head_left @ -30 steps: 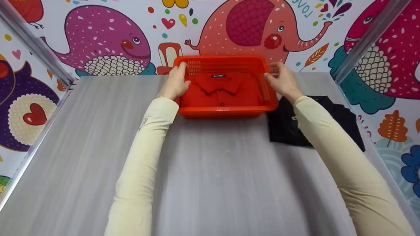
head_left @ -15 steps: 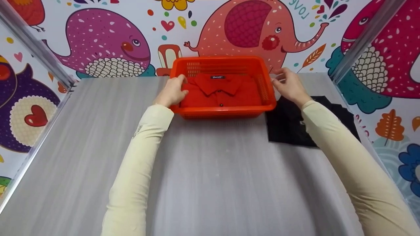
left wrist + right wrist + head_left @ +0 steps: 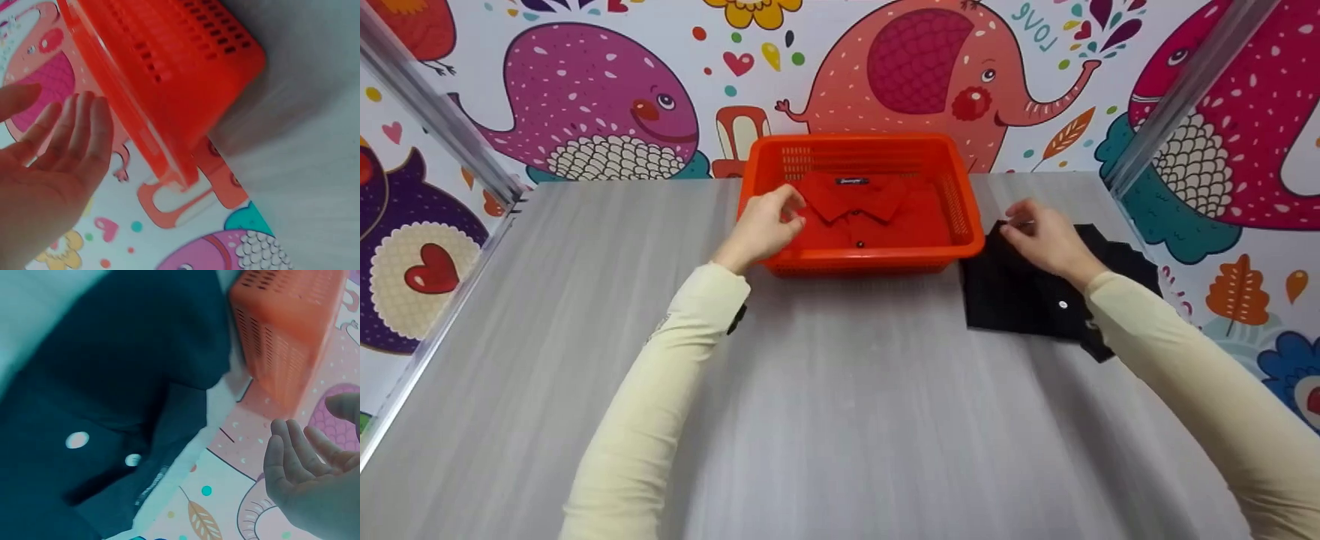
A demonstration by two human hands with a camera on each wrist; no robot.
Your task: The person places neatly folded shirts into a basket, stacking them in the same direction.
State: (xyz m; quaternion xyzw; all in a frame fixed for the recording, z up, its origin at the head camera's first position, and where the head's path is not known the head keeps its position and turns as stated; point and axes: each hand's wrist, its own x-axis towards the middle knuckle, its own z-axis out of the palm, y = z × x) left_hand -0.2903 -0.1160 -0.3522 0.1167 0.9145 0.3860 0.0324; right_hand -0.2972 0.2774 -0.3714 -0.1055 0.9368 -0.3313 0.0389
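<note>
An orange-red plastic basket (image 3: 870,253) stands at the back middle of the table, with a folded red shirt (image 3: 907,217) lying in it, collar up. My left hand (image 3: 765,225) hovers over the basket's left side, fingers relaxed and holding nothing; in the left wrist view the fingers (image 3: 79,129) are apart from the rim. Right of the basket lies a folded black shirt (image 3: 1012,292) with white buttons, its collar (image 3: 163,439) showing in the right wrist view. Above it is my right hand (image 3: 1050,240), loosely bent with nothing in it.
The grey table (image 3: 825,405) reaches back to a wall printed with cartoon animals (image 3: 907,67). Metal posts (image 3: 1192,90) rise at its back corners. A small dark thing (image 3: 737,319) shows beside the left sleeve.
Both hands have come off the basket's sides. The left has drawn back toward the front left; the right has moved right and down, over the black shirt. The basket has stayed in place.
</note>
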